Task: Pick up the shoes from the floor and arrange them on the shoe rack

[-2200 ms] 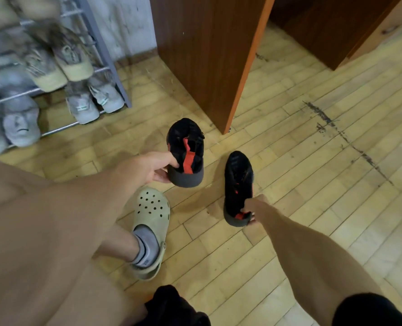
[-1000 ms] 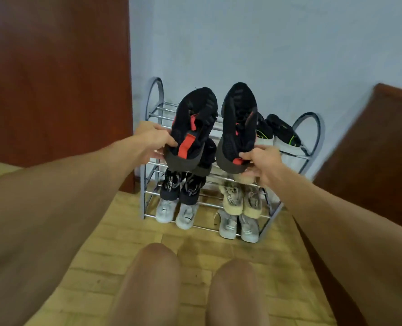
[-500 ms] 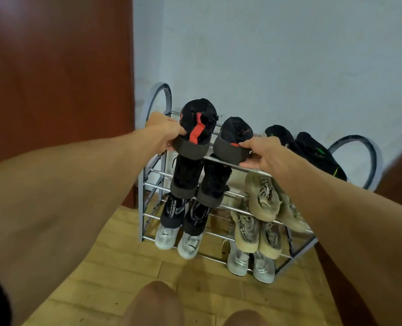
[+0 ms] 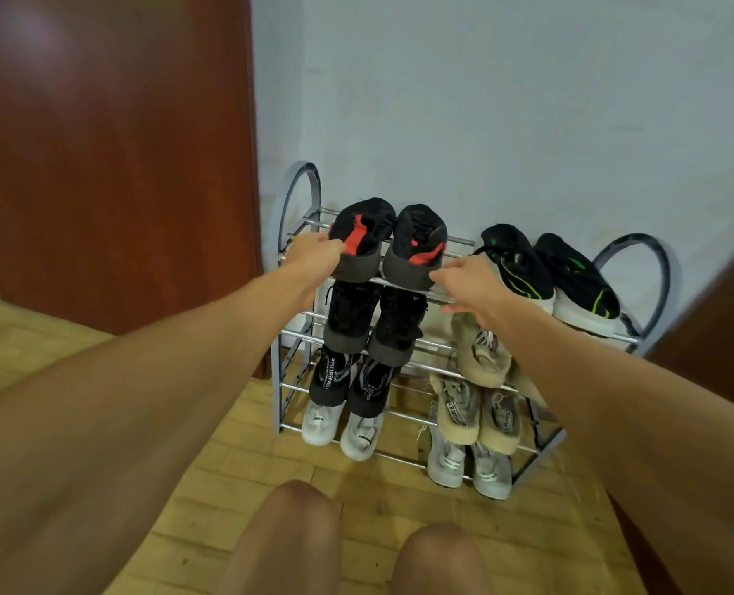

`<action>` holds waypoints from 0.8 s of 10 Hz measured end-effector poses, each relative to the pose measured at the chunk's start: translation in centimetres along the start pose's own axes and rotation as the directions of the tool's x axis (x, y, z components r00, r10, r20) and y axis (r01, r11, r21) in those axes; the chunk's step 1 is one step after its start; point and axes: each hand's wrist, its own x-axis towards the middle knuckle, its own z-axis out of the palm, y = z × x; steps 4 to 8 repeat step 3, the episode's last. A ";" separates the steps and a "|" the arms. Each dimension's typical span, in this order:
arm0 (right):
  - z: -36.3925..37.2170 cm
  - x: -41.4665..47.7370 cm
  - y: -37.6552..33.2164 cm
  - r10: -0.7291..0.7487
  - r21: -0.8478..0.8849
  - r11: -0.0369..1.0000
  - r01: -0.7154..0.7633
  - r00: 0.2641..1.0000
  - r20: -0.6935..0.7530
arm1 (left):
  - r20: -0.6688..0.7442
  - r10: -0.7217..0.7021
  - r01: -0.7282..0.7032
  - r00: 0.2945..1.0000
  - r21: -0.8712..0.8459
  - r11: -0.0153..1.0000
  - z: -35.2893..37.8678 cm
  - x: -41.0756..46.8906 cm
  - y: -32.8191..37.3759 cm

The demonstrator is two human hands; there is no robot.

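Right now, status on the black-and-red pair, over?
Left hand grips left shoe's heel; right hand touches right shoe's heel. Both on rack's top shelf. Green-striped pair alongside, apart.

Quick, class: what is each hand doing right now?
Left hand: grips the left black-and-red shoe by its heel.
Right hand: at the right black-and-red shoe; grip cannot be told.

A single wide-angle camera worn on the head looks forward and down past the knees [image 4: 300,530], close to the shoe rack [image 4: 275,401], which stands at 12 o'clock against the wall [image 4: 485,100].
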 end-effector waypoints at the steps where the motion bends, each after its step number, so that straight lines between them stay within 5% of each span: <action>1: -1.4 -3.0 0.8 -0.062 -0.098 0.993 0.060 0.998 -0.015 | 0.035 0.056 -0.056 0.998 -0.011 0.998 -0.9 -3.5 0.1; 3: -4.8 -7.9 4.2 -0.159 -0.206 0.966 0.154 0.987 -0.011 | 0.134 0.136 -0.147 0.982 0.078 0.986 -2.8 -9.8 -0.4; 8: -4.8 -7.9 4.2 -0.159 -0.206 0.966 0.154 0.987 -0.011 | 0.134 0.136 -0.147 0.982 0.078 0.986 -2.8 -9.8 -0.4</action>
